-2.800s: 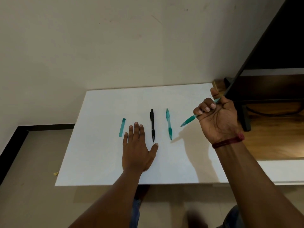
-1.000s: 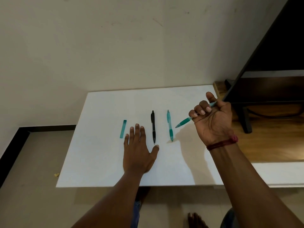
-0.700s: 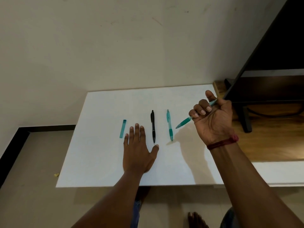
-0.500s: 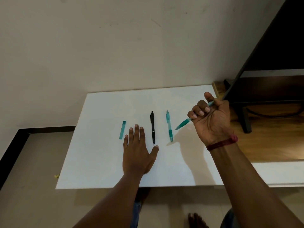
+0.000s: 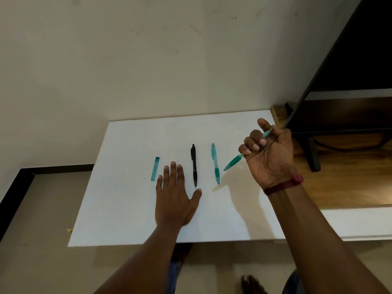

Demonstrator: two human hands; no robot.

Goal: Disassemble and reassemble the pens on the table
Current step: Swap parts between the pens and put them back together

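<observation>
On the white table (image 5: pixel 127 209) lie a black pen (image 5: pixel 194 164) and, to its right, a teal pen (image 5: pixel 215 163), both pointing toward me. A short teal pen piece (image 5: pixel 155 171) lies further left. My left hand (image 5: pixel 174 198) rests flat on the table, fingers straight, between the teal piece and the black pen. My right hand (image 5: pixel 268 155) is raised over the table's right side and grips a second teal pen (image 5: pixel 233 162) in its curled fingers, tip slanting down to the left, thumb at the pen's upper end.
A dark cabinet (image 5: pixel 350 102) stands at the right on a wooden surface (image 5: pixel 343 183) beside the table. A plain wall rises behind the table. My bare foot (image 5: pixel 252 284) shows on the floor below the front edge.
My right hand with the teal pen has drifted slightly left and lower toward the table. The left hand and the lying pens have stayed put.
</observation>
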